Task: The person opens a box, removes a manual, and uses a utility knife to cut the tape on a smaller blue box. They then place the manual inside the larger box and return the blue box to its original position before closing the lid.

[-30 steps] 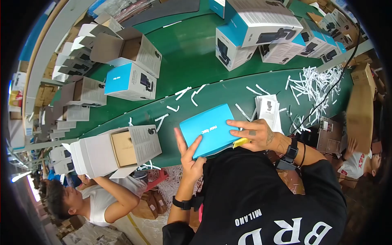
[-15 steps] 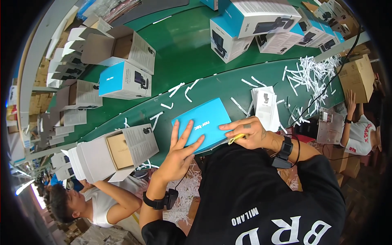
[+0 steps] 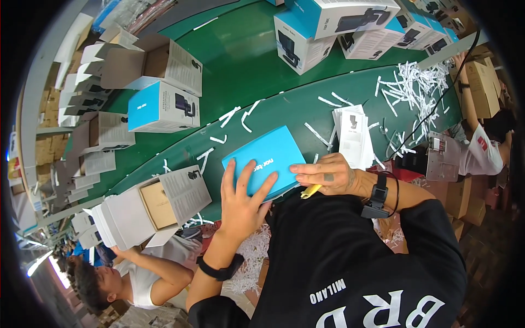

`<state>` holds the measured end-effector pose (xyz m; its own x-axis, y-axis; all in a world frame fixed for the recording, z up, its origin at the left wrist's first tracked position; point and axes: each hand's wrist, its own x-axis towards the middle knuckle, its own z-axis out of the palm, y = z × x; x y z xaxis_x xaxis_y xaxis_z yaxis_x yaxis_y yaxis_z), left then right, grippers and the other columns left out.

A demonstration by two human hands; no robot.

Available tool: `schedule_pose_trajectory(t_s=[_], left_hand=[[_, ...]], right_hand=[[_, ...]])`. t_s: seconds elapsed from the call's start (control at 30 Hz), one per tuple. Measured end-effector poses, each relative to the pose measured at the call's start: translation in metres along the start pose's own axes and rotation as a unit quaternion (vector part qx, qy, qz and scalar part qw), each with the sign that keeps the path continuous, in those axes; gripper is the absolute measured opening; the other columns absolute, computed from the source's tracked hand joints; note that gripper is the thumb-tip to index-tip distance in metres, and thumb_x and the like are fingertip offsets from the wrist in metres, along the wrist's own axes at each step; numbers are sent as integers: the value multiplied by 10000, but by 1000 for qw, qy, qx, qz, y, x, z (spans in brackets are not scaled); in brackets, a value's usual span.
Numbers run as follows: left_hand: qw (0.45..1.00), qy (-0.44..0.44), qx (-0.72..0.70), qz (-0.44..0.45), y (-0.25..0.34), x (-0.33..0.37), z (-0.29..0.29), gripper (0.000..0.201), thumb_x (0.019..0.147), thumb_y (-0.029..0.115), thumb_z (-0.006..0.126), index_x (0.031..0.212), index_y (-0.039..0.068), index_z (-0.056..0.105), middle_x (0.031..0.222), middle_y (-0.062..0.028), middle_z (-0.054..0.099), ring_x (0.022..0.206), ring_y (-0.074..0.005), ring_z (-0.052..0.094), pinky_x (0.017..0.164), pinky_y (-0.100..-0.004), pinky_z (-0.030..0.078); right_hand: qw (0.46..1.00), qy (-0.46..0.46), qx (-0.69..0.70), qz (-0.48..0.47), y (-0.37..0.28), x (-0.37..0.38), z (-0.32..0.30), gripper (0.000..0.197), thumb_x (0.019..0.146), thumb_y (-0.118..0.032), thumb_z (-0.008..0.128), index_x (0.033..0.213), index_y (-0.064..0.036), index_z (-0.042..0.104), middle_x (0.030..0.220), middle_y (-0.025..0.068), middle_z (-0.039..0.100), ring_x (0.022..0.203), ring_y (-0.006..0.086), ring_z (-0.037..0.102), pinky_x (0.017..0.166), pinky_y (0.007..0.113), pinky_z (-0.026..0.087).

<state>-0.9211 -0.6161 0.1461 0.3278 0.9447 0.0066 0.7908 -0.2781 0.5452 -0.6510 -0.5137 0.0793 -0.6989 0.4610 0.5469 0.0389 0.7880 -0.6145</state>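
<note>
A closed box with a blue top sits at the table's near edge, right in front of me. Across its top my left hand lies with the fingers spread, the thumb down by the near edge. My right hand is at the box's right side, fingertips touching the blue top near its corner. Tucked in the curled fingers of that hand is a small yellow thing, its kind too hidden to name. Just beyond the right hand lies a stack of white printed leaflets.
An open white carton with a brown insert stands on the left, beside a person in white. Farther off are a blue-and-white box, an open box and stacked boxes. Shredded paper is heaped at right on the green table.
The blue-topped box and my left hand have shifted slightly left. More of the yellow thing shows below my right hand. The person at the right has moved farther back.
</note>
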Motion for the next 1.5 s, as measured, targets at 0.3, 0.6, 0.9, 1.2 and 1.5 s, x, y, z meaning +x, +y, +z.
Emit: schedule_pose_trajectory(t_s=[0.3, 0.6, 0.9, 1.2, 1.5], left_hand=[[985, 169, -11, 24, -6, 13, 31, 650, 625, 122, 898, 1250, 168, 724, 1517, -209, 449, 1438, -506, 326, 1154, -593, 308], [992, 103, -62, 35, -21, 2, 20, 544, 729, 100, 839, 1255, 184, 729, 1538, -158, 463, 1462, -509, 296, 1177, -648, 214], [991, 113, -54, 41, -20, 5, 23, 520, 737, 99, 830, 1246, 126, 728, 1538, -192, 462, 1466, -514, 290, 1174, -592, 270], [967, 225, -119, 8, -8, 12, 29, 681, 678, 86, 814, 1342, 113, 664, 1627, -253, 285, 1514, -444, 232, 1202, -543, 245], [834, 298, -455, -98, -14, -24, 81, 868, 723, 26, 821, 1504, 75, 445, 1669, -282, 62, 1524, -413, 221, 1185, -507, 308]], right_hand=[[998, 45, 40, 22, -6, 2, 11, 361, 782, 10, 744, 1127, -94, 732, 1302, 77, 694, 725, 182, 735, 570, 273, 577], [988, 45, 73, 129, -18, 5, -8, 440, 798, -20, 768, 1225, -85, 684, 1257, 98, 709, 886, 237, 744, 714, 281, 613], [936, 10, 165, 309, -25, 7, -31, 434, 807, -86, 803, 1227, -102, 695, 1024, 105, 723, 814, 261, 724, 692, 303, 588], [990, 0, -28, 138, -16, 22, -20, 369, 733, -38, 803, 1090, -100, 736, 846, 72, 652, 665, 248, 675, 578, 319, 547], [998, 11, -38, 57, 1, 19, -17, 329, 736, -24, 790, 1051, -98, 737, 831, 38, 623, 618, 208, 639, 538, 316, 528]])
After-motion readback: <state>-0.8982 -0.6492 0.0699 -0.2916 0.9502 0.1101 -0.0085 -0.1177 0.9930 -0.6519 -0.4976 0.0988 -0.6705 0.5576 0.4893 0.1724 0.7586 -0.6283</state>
